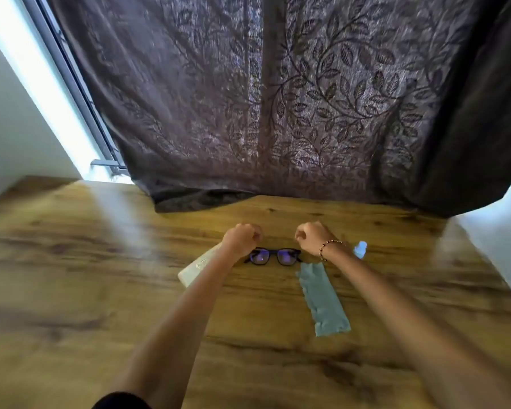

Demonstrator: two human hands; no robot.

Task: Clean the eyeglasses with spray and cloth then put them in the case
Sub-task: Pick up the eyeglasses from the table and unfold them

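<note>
Dark-framed eyeglasses (273,256) stand on the wooden table (86,276), lenses facing me. My left hand (242,239) and my right hand (313,237) sit at the two ends of the frame with fingers curled. They seem to grip the temples, which the hands hide. A pale blue-grey cloth (322,299) lies flat just right of the glasses and nearer to me. A small clear spray bottle (360,249) stands beyond my right wrist. A cream-white case (194,268) lies to the left, partly under my left forearm.
A dark leaf-patterned curtain (278,113) hangs behind the table, its hem resting on the far edge. A bright window strip (42,93) runs along the left. The table's right edge (484,261) meets a white wall.
</note>
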